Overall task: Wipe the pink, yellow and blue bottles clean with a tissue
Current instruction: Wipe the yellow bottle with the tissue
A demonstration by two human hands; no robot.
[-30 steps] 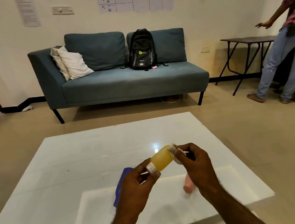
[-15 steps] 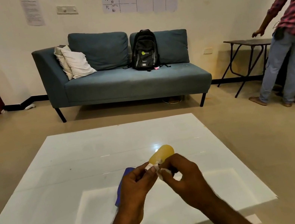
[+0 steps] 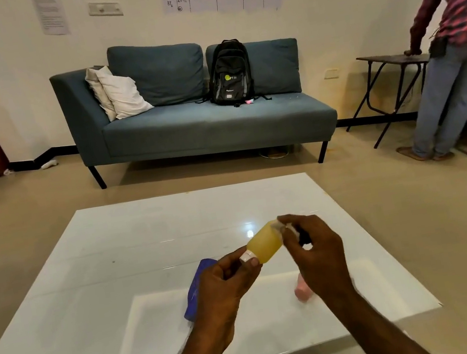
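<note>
A glossy white table (image 3: pixel 116 260) fills the foreground of a room with a blue sofa (image 3: pixel 201 126) and a black backpack (image 3: pixel 229 74) against the far wall. Above the table, the left hand (image 3: pixel 223 287) holds the yellow bottle (image 3: pixel 264 243) tilted, its fingers (image 3: pixel 252 262) pinching the white cap end. The right hand (image 3: pixel 317 252) pinches a tissue (image 3: pixel 285 228) against the bottle's far end. The blue bottle (image 3: pixel 195 292) lies on the table behind the left hand, and the pink bottle (image 3: pixel 302 289) stands partly hidden behind the right wrist.
</note>
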